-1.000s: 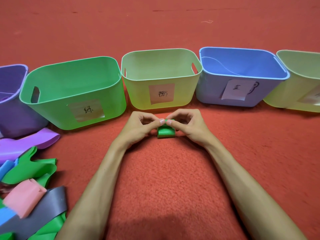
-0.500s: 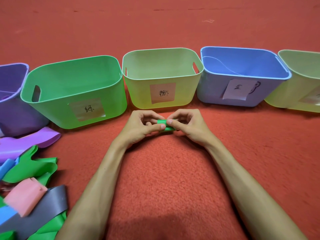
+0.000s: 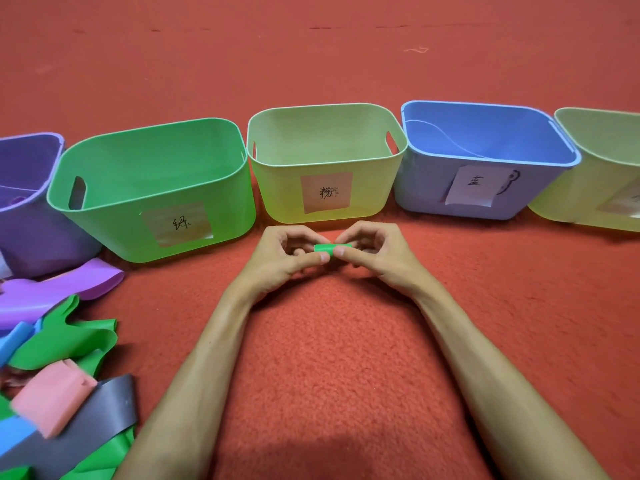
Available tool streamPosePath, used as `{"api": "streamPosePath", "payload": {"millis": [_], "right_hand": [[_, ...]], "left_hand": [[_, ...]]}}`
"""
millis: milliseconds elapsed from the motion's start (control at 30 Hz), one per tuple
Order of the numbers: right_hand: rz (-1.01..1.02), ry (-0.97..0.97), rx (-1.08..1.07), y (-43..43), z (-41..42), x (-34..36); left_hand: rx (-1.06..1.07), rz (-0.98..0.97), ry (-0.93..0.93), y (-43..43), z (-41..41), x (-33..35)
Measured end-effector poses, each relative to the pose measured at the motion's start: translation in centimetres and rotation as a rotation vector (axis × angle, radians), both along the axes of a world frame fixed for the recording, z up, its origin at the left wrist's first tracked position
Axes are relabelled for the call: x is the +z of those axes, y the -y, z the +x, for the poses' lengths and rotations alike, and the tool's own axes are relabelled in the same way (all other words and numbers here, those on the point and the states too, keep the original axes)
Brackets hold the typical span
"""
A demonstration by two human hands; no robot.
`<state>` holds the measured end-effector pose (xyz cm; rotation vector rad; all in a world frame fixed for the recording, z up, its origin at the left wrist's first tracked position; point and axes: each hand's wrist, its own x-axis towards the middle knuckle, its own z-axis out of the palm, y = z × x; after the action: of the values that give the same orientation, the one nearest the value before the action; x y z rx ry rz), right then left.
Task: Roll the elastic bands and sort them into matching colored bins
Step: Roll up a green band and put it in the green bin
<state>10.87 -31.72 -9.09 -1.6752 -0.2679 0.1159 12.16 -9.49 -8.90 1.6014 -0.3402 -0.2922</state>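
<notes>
Rolled green band (image 3: 327,248) held just in front of the yellow bin (image 3: 277,188).
Labels: green bin (image 3: 104,216) "绿", yellow bin's scrawled, blue bin (image 3: 422,188) "蓝". Left hand (image 3: 280,258) and right hand (image 3: 377,254) pinch the band's ends; open red carpet (image 3: 329,341) lies nearer.

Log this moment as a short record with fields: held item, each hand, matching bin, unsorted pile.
held item: green band, rolled small
left hand: pinches the roll's left end
right hand: pinches its right end
matching bin: green bin, left of the hands
unsorted pile: loose bands on the red carpet, far left
</notes>
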Motion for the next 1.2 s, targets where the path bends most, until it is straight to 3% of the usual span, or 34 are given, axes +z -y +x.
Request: {"api": "streamPosePath", "payload": {"millis": [300, 467, 567, 900, 1100, 1200], "right_hand": [[0.072, 0.051, -0.122, -0.9, -0.6, 0.0], [0.149, 0.07, -0.148, -3.3, -2.5, 2.3], [0.107, 0.074, -0.06, -5.8, -3.8, 4.3], [-0.138, 0.419, 0.063, -15.3, -3.6, 12.4], [-0.196, 0.475, 0.051, -19.5, 3.0, 18.2], [-0.352, 0.463, 0.054, -20.9, 8.5, 19.3]], "left_hand": [[0.113, 0.123, 0.152, 0.7, -1.2, 0.5], [0.367, 0.362, 0.343, -0.1, -3.9, 1.8], [0.44, 0.394, 0.411, -2.3, -6.1, 3.8], [0.501, 0.425, 0.516, -12.3, -8.8, 12.1], [0.572, 0.447, 0.465, -15.8, -2.3, 17.2], [0.602, 0.566, 0.383, -16.8, 3.1, 18.2]]}}
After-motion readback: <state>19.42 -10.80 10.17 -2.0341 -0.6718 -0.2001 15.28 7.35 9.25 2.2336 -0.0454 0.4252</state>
